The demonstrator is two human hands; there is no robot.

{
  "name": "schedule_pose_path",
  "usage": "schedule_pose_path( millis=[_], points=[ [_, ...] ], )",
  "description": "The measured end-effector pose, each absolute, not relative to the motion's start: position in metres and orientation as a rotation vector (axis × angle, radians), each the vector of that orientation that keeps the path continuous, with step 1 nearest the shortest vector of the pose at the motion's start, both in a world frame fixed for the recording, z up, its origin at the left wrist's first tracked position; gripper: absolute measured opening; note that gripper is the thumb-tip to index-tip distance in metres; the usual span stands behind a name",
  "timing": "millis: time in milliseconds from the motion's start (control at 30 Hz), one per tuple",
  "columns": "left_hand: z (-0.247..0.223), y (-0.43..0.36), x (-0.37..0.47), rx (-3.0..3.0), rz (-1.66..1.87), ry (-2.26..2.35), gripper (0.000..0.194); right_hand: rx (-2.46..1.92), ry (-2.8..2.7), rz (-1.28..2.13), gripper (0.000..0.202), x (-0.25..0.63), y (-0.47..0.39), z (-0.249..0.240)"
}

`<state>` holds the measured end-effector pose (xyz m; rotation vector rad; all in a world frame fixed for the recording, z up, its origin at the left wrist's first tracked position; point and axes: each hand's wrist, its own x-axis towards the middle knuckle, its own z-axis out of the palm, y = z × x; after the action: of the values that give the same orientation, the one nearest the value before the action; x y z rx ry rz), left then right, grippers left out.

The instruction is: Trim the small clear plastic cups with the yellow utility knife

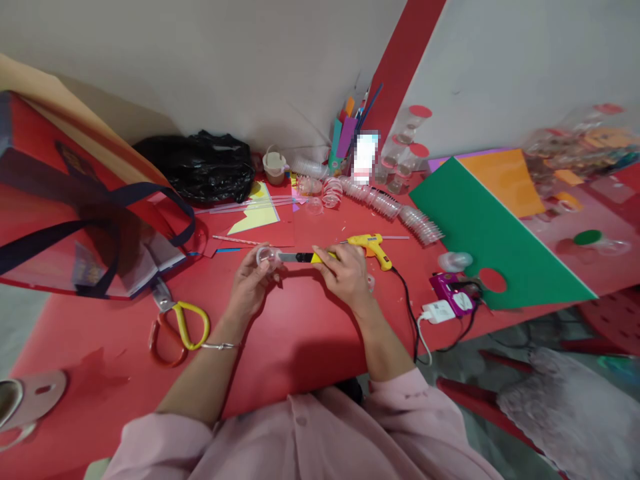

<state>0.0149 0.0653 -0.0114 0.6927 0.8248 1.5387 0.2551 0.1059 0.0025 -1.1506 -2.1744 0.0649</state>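
My left hand (pixel 251 280) is closed round a small clear plastic cup (pixel 267 255), its round rim turned up toward me. In my right hand (pixel 347 272) is a yellow and black utility knife (pixel 305 257), gripped by the handle. The knife's grey blade points left and meets the cup's side; whether it has cut in, I cannot tell. Just beyond my right hand lies a yellow glue gun (pixel 373 248) with its black cord trailing down. Scissors (pixel 180 325) with one yellow and one red handle rest beside my left forearm.
Stacked clear cups (pixel 385 202) run along the back of the red table. A green sheet (pixel 500 247) and a purple power strip (pixel 450 288) lie to the right. A red bag (pixel 45 200), a black plastic bag (pixel 200 167) and a mug (pixel 10 403) stand left.
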Motion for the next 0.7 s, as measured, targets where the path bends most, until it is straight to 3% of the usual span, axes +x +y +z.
schedule_pose_path(
  millis=[233,600,700],
  points=[
    [-0.0169,0.0635,0.0155,0.697,1.579,0.811,0.052,-1.141,-2.227,0.513,0.033,0.2536,0.0982,0.0086],
    [-0.0134,0.0612,0.0155,0.721,1.504,0.834,0.042,-1.132,-2.192,0.08,0.034,0.2553,0.1018,0.0077],
    [-0.014,0.0601,0.0168,0.723,1.496,0.842,0.045,-1.145,-2.209,0.209,0.034,0.2566,0.1004,0.0101]
  ],
)
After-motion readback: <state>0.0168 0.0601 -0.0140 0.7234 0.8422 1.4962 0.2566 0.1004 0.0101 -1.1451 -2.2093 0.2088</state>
